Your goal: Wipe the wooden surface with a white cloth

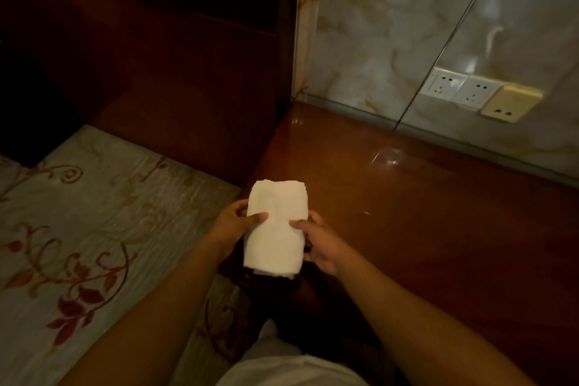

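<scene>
I hold the folded white cloth (275, 227) mid-frame — pinched by my left hand (233, 224) and right hand (319, 244) — above the wooden surface (407, 204) at right. Wiping hasn't started yet, I judge.

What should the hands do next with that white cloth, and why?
Probably lower the folded white cloth flat onto the shiny reddish-brown wooden surface just to its right. The left hand and right hand both grip its sides, and it seems held up by the surface's near corner, so no wiping can begin yet.
</scene>
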